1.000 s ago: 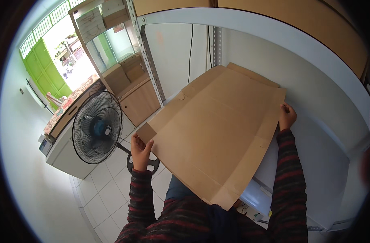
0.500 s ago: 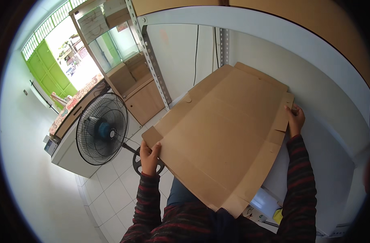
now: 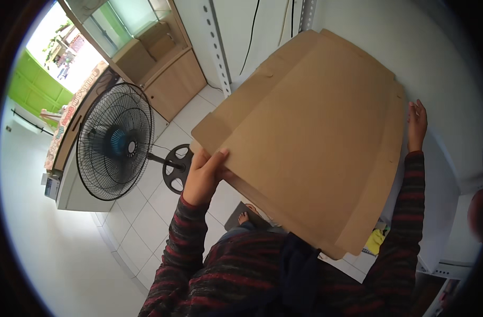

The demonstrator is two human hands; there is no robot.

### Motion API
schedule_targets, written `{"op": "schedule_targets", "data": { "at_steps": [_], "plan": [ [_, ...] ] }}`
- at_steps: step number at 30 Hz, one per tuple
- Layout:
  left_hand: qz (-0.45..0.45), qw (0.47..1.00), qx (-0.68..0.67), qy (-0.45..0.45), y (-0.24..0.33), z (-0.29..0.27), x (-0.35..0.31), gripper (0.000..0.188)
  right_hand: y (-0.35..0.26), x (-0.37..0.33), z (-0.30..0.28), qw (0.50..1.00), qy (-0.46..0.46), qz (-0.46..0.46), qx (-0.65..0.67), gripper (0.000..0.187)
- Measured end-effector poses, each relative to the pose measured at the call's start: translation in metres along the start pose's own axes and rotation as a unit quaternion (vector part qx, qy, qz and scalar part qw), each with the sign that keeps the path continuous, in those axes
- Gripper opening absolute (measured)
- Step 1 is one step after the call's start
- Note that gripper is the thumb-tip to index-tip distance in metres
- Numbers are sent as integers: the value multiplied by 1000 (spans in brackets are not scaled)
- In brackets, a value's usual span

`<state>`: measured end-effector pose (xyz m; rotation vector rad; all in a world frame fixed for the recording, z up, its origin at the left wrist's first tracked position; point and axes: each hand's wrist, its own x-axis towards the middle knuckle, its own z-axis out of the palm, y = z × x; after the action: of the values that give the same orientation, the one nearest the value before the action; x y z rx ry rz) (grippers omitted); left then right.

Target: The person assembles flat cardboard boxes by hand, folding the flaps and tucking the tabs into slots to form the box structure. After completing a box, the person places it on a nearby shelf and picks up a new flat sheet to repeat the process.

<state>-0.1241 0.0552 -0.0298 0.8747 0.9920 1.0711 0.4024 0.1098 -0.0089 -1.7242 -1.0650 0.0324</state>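
A large flattened cardboard box (image 3: 305,142), brown with folded flaps along its sides, is held up in front of me at a tilt. My left hand (image 3: 202,177) grips its left corner, thumb on top and the other fingers hidden beneath. Beside the right edge is my right hand (image 3: 417,127), with its fingers stretched upward and slightly apart; it does not appear to hold the cardboard. The lower end of the sheet rests close to my body, over a dark cloth (image 3: 300,264) hanging at my front.
A black standing fan (image 3: 115,141) with a round base (image 3: 179,168) is to the left on white floor tiles. Behind it stand a wooden cabinet (image 3: 172,87) and a table with patterned cover. A perforated metal post (image 3: 218,53) rises near the sheet's far-left edge. Walls flank both sides.
The cardboard has moved up and to the right in view. My right hand has let go of its right edge, while my left hand keeps hold of the corner. The view has tilted downward.
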Motion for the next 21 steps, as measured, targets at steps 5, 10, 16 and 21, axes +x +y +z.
{"op": "schedule_targets", "data": {
  "at_steps": [5,10,16,21],
  "plan": [
    [-42,996,-56,-52,7,14,11,38,74,-6,-14,999,-8,26,20,58],
    [-46,995,17,-84,-1,9,9,44,67,-8,-10,992,-4,82,95,55],
    [-22,995,-46,-82,-2,28,2,44,84,-2,-1,996,11,15,92,51],
    [15,997,-72,6,-24,38,-5,46,65,-9,2,987,-21,40,157,48]
  ]
}}
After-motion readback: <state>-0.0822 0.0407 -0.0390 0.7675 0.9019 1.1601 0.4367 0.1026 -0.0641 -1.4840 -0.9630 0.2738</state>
